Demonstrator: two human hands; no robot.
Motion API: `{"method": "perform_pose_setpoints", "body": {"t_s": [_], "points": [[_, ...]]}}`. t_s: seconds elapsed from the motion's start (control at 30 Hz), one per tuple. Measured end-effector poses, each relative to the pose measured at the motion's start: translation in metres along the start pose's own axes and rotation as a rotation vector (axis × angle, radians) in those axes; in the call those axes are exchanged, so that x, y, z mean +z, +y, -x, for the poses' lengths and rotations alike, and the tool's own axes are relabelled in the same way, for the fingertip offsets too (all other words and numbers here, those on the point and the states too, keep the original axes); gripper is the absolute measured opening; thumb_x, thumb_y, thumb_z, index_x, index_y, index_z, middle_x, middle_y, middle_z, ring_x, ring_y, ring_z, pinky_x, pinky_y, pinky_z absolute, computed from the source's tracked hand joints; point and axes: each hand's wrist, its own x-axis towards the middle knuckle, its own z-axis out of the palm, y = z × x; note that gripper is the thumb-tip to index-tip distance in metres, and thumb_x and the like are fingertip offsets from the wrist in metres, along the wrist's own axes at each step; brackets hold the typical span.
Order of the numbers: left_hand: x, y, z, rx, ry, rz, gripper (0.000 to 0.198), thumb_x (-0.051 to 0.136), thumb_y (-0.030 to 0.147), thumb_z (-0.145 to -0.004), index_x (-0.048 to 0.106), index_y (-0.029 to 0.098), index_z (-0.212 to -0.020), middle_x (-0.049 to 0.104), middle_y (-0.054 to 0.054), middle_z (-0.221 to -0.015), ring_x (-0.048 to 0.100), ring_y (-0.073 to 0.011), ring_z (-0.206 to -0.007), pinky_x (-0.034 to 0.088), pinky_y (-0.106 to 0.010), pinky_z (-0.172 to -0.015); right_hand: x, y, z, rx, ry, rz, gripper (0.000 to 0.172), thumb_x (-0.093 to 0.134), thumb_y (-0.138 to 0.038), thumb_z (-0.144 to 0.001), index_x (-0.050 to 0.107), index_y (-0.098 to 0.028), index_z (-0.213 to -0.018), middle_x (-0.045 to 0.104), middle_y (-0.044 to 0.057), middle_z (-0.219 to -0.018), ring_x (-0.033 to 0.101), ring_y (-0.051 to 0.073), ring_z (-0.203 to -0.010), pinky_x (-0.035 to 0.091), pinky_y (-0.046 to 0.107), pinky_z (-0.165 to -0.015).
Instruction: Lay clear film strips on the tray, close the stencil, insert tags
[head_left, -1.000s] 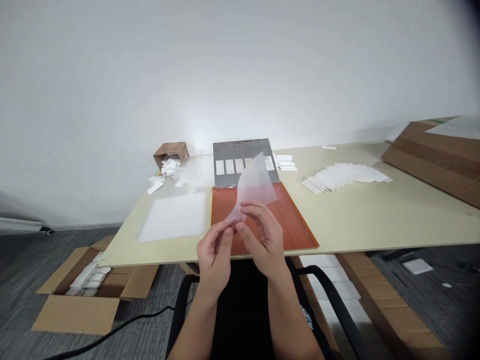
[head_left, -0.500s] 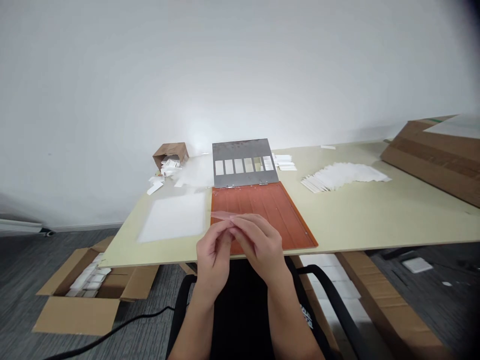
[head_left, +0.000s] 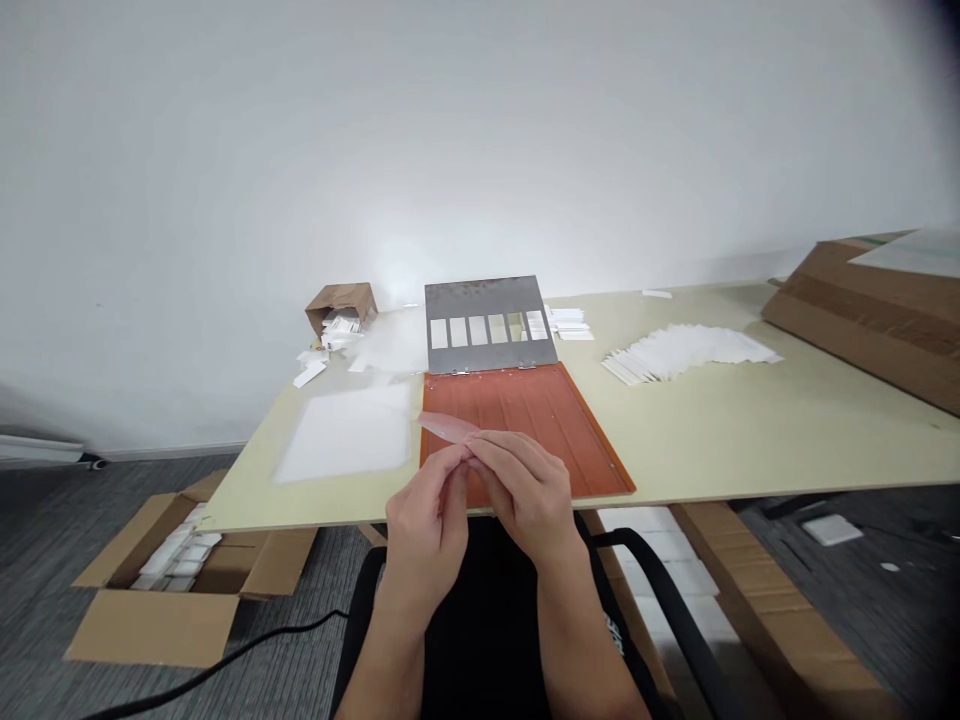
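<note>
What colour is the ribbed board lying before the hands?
Reddish-brown board; the head view shows it best.

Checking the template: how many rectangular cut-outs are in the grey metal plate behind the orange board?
6, side by side in one row across the grey metal plate; the fifth from the left looks darker than the others. None seems hidden.

A slotted grey metal plate [head_left: 484, 298] is seen toward the tabletop's far edge. A white sheet [head_left: 349, 432] is laid near the left edge, white strips [head_left: 686, 350] are fanned toward the right, and a cardboard box [head_left: 870, 305] is set at the far right corner.
</note>
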Motion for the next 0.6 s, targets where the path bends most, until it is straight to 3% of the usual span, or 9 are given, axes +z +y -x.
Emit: {"method": "perform_pose_setpoints", "body": {"t_s": [0.27,0.6], "points": [[0.002,0.009,0.000,-0.002,-0.068,0.010,0.031,0.052,0.013,-0.089,0.065,0.025,-0.114,0.073,0.000,-0.107,0.070,-0.0069,-0.093,0.053,-0.010,-0.080,0.000,0.000,0.001,0.045,0.061,0.018,0.018,0.051,-0.007,-0.090,0.064,-0.018,-0.097,0.071,0.007,-0.089,0.068,0.014,-0.082,0.058,0.025,-0.072],[0.010,0.004,0.002,-0.037,-0.102,0.102,0.032,0.051,0.016,-0.091,0.066,0.028,-0.117,0.071,-0.001,-0.114,0.069,-0.0091,-0.098,0.054,-0.015,-0.087,0.011,0.005,0.008,0.176,0.147,0.022,0.016,0.044,-0.009,-0.093,0.056,-0.020,-0.094,0.066,0.005,-0.084,0.064,0.014,-0.079,0.053,0.027,-0.070]]}}
